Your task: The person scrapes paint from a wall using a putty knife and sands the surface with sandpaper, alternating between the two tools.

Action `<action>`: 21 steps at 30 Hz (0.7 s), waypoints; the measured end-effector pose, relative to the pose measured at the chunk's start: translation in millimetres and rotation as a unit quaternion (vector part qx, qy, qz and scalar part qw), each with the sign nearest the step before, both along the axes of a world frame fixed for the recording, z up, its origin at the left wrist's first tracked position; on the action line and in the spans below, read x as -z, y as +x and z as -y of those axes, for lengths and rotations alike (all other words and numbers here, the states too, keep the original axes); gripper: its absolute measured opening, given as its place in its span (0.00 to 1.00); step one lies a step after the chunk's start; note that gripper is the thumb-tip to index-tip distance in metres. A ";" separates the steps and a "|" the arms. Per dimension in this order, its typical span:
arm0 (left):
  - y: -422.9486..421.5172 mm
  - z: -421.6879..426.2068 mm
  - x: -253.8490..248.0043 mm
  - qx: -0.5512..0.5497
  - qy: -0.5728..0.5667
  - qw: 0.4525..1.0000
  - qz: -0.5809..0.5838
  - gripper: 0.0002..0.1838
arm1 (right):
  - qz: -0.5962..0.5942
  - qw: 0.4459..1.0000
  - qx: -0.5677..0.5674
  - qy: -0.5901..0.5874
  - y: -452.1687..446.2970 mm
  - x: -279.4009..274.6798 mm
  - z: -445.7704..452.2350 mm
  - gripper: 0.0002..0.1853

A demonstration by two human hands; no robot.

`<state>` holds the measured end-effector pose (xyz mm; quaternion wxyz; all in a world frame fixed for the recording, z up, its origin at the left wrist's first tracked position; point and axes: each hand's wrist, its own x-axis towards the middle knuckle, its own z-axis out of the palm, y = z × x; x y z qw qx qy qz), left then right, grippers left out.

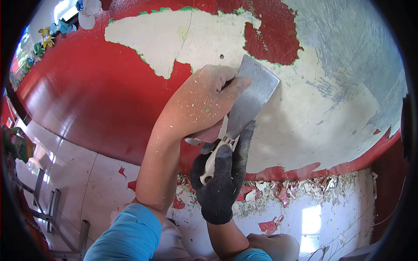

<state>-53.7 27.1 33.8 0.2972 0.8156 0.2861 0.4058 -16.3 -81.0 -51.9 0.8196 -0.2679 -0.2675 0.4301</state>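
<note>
A broad metal scraper [252, 93] with a pale handle is held over the peeling surface. Its handle lies in my right hand [220, 178], which wears a black glove and has its fingers wrapped round it. Bare and dotted with paint specks, my left hand [200, 100] is closed at the blade's left edge, its thumb pressed on the metal. Its other fingers are curled and partly hidden. Behind the hands, the curved surface has red paint [117, 87] on the left and a bare cream area [305, 122] on the right. A red patch [274, 37] remains above the blade.
Paint flakes [283, 191] lie along the foot of the curved surface on the tiled floor [104, 182]. Grey metal legs [52, 209] stand at lower left. Coloured paper flowers [45, 37] hang at upper left. A dark red panel [387, 195] is at far right.
</note>
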 end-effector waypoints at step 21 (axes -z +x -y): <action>-9.0 2.7 -3.2 0.095 -0.060 0.992 0.057 0.17 | 0.036 0.998 0.036 -0.030 15.1 -18.9 2.0 0.34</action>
